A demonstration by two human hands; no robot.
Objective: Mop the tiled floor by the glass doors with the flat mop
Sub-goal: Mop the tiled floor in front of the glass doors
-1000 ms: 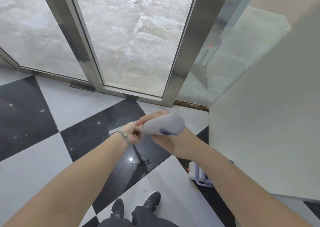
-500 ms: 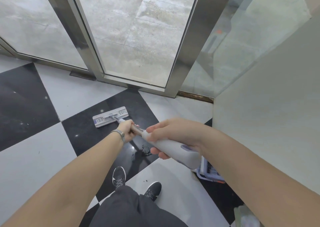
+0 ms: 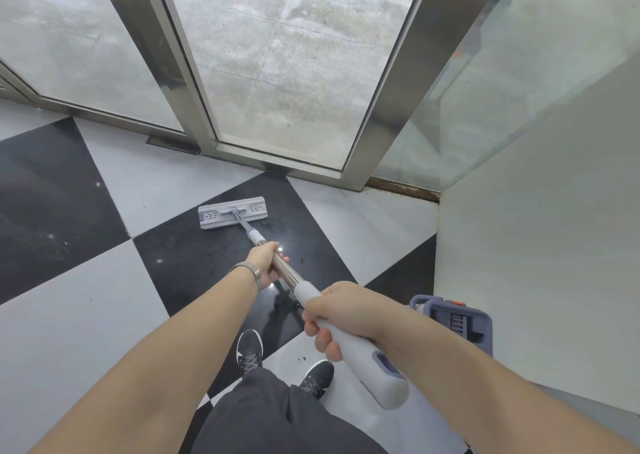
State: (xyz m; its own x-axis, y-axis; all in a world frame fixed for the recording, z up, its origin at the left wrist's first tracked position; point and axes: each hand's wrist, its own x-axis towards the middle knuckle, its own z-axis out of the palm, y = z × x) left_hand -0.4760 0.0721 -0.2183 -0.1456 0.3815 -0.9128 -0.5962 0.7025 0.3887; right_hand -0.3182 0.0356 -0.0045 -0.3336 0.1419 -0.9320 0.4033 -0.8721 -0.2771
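While both hands grip the pole, these points matter:

Left hand (image 3: pixel 266 262): wrapped around the metal shaft of the flat mop (image 3: pixel 232 212), ahead of the other hand.
Right hand (image 3: pixel 341 311): fingers curled tight around the white grip, nearest the body.
Mop head: flat on a black tile of the tiled floor (image 3: pixel 86 318), well ahead of the left hand, near the glass doors (image 3: pixel 284 72).
Risk 1: a long push could knock the head against the door frame.
Risk 2: the bucket (image 3: pixel 453 322) sits just right of the right hand; a backswing could strike it.
Risk 3: dark specks under the hands may smear rather than lift.
Hidden: pad underside; bucket contents; floor beneath the arms and legs.
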